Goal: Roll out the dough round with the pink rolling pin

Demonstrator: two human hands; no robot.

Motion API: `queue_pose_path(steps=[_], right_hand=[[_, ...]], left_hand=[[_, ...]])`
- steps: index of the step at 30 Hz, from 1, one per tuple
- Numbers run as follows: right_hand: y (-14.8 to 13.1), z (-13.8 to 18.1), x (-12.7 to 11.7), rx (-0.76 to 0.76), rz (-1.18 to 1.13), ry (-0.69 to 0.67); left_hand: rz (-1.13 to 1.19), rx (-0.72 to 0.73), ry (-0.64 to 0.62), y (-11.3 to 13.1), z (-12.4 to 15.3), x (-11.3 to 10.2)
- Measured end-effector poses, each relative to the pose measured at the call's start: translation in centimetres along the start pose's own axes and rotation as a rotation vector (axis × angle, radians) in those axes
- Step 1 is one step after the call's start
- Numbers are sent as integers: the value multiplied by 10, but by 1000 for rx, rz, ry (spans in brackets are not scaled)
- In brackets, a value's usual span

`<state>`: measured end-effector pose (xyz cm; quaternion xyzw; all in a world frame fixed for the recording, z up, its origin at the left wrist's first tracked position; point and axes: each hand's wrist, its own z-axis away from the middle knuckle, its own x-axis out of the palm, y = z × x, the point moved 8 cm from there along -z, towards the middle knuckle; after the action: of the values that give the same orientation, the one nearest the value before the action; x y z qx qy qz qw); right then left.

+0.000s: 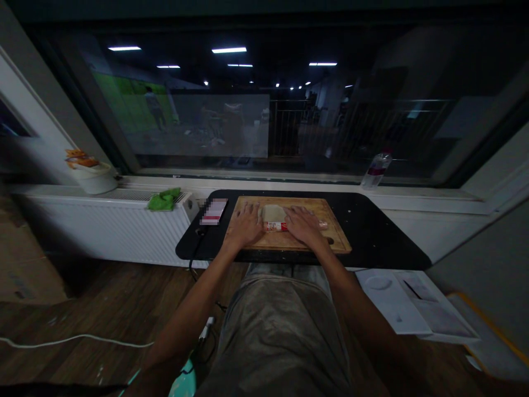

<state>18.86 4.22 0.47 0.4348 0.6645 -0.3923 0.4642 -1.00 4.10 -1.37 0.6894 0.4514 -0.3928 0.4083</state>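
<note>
A pale flattened piece of dough lies on a wooden cutting board. Across its near edge is a slim cylinder in a red-and-white printed wrapper, its middle showing between my hands. My left hand rests over the left end of this cylinder, fingers stretched forward and palm down. Over its right part lies my right hand, also palm down with fingers extended, and the cylinder's tip sticks out beyond it. My palms hide much of the cylinder.
The board sits on a black tabletop. A phone with a cable lies left of it. Behind are a windowsill, a plastic bottle, a green cloth and a white pot. An open white box is at lower right.
</note>
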Motion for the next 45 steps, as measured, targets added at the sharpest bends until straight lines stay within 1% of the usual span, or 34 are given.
queue_pose_path(steps=[5,9,11,14,16,18,21,24,27,29,31,34,36,38,40,45], right_hand=[[-4,3,-3,-6,15,-7],[-7,6,-7,-59,5,33],[-8,9,-10,-125,-27,59],[-8,17,-15,-298,-111,104],[-5,24,-18,-415,-184,143],[2,28,-19,-462,-236,178],[12,28,-13,-430,-257,170],[18,24,-5,-368,-255,126],[25,14,-5,-259,-241,147],[29,5,-8,-175,-232,168],[27,-5,-10,-125,-222,159],[18,-15,-9,-94,-184,116],[13,-16,-9,-76,-158,110],[9,-13,-11,-69,-149,124],[8,-8,-12,-70,-150,137],[9,-1,-12,-62,-154,130]], left_hand=[[-7,-3,15,1,2,0],[8,3,49,1,1,-4],[19,10,51,1,1,-5],[87,-10,61,-3,-1,-6],[190,-47,76,-8,-3,-4],[343,-77,91,-15,-5,-1],[599,-114,125,-25,-7,3],[814,-148,208,-36,-7,1],[927,-148,305,-44,-5,-1],[930,-125,328,-45,-6,-1],[889,-77,286,-41,-7,2],[794,79,145,-28,-11,8],[739,199,79,-19,-10,10],[704,270,52,-15,-10,11],[692,290,44,-13,-9,11],[674,264,33,-13,-7,14]])
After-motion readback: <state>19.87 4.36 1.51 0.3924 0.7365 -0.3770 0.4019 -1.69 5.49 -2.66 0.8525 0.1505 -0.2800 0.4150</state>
